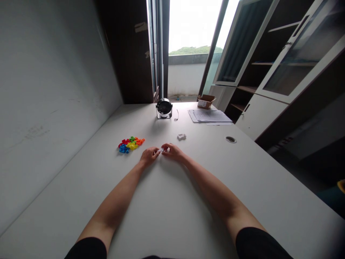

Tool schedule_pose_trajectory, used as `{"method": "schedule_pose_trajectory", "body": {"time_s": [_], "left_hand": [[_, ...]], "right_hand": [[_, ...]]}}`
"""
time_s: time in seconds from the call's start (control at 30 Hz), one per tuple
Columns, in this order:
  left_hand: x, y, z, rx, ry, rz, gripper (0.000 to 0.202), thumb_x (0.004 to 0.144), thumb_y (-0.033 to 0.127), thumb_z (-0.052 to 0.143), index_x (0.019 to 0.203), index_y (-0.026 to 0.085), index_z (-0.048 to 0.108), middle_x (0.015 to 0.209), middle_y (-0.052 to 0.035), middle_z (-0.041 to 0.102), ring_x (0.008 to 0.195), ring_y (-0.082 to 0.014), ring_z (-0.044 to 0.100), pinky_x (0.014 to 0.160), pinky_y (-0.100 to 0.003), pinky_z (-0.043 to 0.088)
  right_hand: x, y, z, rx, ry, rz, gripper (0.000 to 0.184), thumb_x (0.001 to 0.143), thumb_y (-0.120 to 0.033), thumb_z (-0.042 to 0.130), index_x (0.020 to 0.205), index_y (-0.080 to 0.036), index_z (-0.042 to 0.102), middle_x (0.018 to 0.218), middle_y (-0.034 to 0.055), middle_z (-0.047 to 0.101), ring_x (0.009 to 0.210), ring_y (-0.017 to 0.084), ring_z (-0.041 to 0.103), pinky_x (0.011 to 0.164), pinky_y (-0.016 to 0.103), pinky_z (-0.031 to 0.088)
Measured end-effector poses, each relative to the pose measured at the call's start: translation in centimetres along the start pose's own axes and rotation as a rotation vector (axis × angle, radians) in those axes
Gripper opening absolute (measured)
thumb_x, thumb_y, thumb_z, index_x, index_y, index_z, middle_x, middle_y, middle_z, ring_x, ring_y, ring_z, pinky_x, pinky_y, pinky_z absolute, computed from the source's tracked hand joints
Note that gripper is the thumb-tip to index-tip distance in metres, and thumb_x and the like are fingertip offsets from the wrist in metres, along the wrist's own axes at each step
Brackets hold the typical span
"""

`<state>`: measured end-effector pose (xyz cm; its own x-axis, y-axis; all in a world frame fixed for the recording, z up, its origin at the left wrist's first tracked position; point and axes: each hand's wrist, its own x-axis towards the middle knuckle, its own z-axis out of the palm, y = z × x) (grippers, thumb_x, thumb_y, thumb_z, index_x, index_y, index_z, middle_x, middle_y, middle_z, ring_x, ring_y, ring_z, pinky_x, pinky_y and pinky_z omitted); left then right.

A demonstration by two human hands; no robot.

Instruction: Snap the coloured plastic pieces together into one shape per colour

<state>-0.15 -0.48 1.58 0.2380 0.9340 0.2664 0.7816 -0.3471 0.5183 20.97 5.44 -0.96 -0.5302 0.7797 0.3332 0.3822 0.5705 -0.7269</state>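
Note:
My left hand (149, 155) and my right hand (172, 151) meet at the fingertips above the middle of a white table (215, 172). Between them they pinch a small white piece (163, 150), partly hidden by my fingers, with a bit of red showing. Just left of my left hand lies a small heap of red, blue, yellow, green and orange plastic pieces (130, 144). Beyond my right hand, a separate white piece (181, 136) rests on the tabletop.
A round black-and-chrome desk fan (164, 108) with a thin cable stands at the far edge, near a small cardboard box (206, 101) and a stack of papers (209, 116). A wall runs along the left side; glass-fronted cabinets (293, 61) stand right.

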Motion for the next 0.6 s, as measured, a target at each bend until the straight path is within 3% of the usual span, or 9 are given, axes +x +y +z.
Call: {"method": "schedule_pose_trajectory", "body": {"time_s": [0.2,0.3,0.4,0.5,0.6], "left_hand": [[0.1,-0.1,0.1,-0.029,0.007,-0.021,0.027,0.091,0.035,0.056,0.113,0.024,0.068,0.087,-0.0015,0.072,0.073,-0.0149,0.063,0.067,-0.024,0.043],[0.1,-0.2,0.2,-0.035,0.001,-0.039,0.030,0.091,0.034,0.055,0.118,0.025,0.066,0.085,-0.0004,0.071,0.073,-0.0145,0.063,0.067,-0.024,0.043],[0.1,-0.3,0.2,-0.034,-0.011,-0.035,0.027,0.092,0.032,0.054,0.113,0.024,0.068,0.088,-0.0011,0.072,0.074,-0.0142,0.062,0.069,-0.024,0.044],[0.1,-0.3,0.2,-0.022,-0.019,-0.027,0.024,0.092,0.031,0.052,0.105,0.023,0.071,0.092,-0.0022,0.072,0.075,-0.0145,0.062,0.070,-0.024,0.045],[0.0,-0.2,0.2,-0.006,-0.019,-0.007,0.023,0.092,0.031,0.052,0.099,0.023,0.072,0.093,-0.0027,0.071,0.077,-0.0151,0.062,0.071,-0.025,0.045]], "right_hand": [[0.0,0.3,0.1,-0.051,0.050,-0.034,0.034,0.076,-0.026,0.072,0.109,-0.025,0.066,0.093,0.0018,0.067,0.088,0.018,0.059,0.078,0.029,0.047],[0.4,0.9,-0.7,-0.135,0.139,-0.039,0.033,0.077,-0.027,0.072,0.109,-0.024,0.064,0.092,0.0023,0.067,0.091,0.020,0.058,0.082,0.032,0.047],[0.6,2.0,-2.4,-0.283,0.315,-0.005,0.032,0.080,-0.028,0.068,0.111,-0.023,0.063,0.093,0.0043,0.066,0.094,0.023,0.056,0.089,0.037,0.044],[0.6,3.3,-4.5,-0.445,0.591,0.123,0.033,0.082,-0.028,0.063,0.114,-0.020,0.062,0.105,0.0099,0.063,0.104,0.028,0.051,0.096,0.041,0.041],[0.5,4.8,-5.7,-0.535,0.707,0.270,0.036,0.082,-0.031,0.061,0.116,-0.019,0.062,0.115,0.0126,0.058,0.110,0.030,0.046,0.098,0.044,0.040]]}}
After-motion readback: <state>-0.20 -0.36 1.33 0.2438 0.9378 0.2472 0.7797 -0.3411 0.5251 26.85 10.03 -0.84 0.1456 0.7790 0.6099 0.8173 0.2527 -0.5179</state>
